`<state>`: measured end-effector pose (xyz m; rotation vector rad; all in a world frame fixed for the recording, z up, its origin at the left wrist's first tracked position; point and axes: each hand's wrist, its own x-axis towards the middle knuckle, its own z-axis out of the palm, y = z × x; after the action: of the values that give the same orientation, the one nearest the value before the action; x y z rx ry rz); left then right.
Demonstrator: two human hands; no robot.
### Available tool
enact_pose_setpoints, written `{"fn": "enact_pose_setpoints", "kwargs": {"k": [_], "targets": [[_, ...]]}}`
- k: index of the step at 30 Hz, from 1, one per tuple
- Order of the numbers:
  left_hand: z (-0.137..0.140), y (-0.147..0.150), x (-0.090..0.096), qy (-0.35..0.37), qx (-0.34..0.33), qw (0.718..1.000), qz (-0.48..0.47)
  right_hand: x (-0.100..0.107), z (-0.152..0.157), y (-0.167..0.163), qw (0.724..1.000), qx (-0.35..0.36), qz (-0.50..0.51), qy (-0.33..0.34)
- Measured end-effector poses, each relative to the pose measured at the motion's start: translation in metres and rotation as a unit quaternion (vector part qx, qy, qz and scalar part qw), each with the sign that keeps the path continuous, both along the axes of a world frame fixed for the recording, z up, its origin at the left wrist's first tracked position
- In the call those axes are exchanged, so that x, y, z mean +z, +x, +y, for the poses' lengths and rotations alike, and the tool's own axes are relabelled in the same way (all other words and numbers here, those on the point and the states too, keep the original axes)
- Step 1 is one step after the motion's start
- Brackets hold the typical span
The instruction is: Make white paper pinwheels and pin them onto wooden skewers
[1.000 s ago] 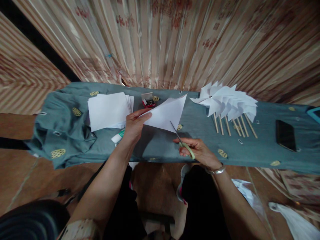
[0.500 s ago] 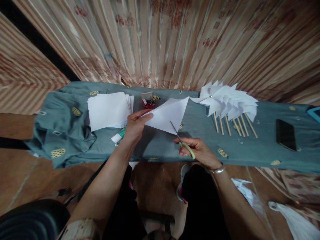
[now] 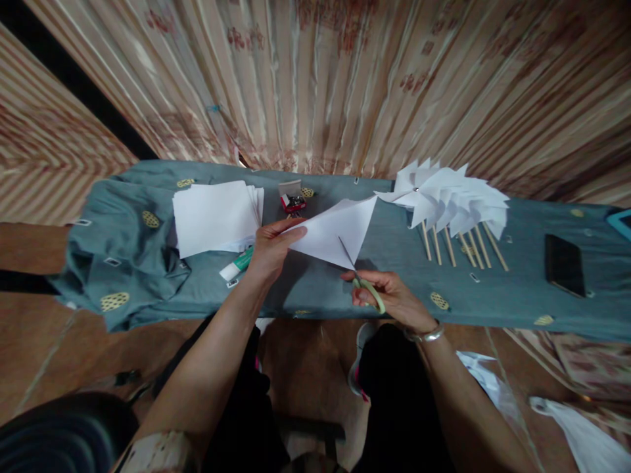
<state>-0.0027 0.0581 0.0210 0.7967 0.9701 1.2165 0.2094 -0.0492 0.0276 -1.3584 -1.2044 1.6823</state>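
Observation:
A white sheet of paper (image 3: 335, 230) is pinched at its left end by my left hand (image 3: 273, 246), thumb on top. The sheet is held above the cloth, its far corner pointing right. My right hand (image 3: 387, 295) is closed on a pair of scissors (image 3: 369, 292) with light green handles. One dark blade lies over the paper's lower right corner; the other blade is hidden beneath it. Just beyond my left hand stands a small red box (image 3: 294, 202) of metal pins or tacks, its flap up. A green and white tube (image 3: 236, 266) lies left of my left wrist.
A stack of white paper (image 3: 214, 220) lies on the left of the cloth-covered table (image 3: 315, 302). Several white paper pinwheels (image 3: 453, 197) on wooden sticks rest at the right, with a black phone (image 3: 564, 266) farther right. A pleated curtain (image 3: 315, 85) hangs behind.
My left hand and the paper have shifted slightly right and a little down, so the scissors reach further into the corner. My right hand has hardly moved.

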Motion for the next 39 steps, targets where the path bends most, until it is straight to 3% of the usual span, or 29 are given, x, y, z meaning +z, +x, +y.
{"fn": "enact_pose_setpoints", "kwargs": {"k": [32, 39], "targets": [[-0.0021, 0.001, -0.0052, -0.001, -0.01, 1.0, 0.011, -0.0031, 0.0023, -0.0024, 1.0, -0.008, 0.0, 0.008], [-0.0015, 0.001, -0.006, -0.001, -0.012, 1.0, 0.005, -0.004, 0.0021, -0.0025, 1.0, -0.019, 0.013, -0.016]]}}
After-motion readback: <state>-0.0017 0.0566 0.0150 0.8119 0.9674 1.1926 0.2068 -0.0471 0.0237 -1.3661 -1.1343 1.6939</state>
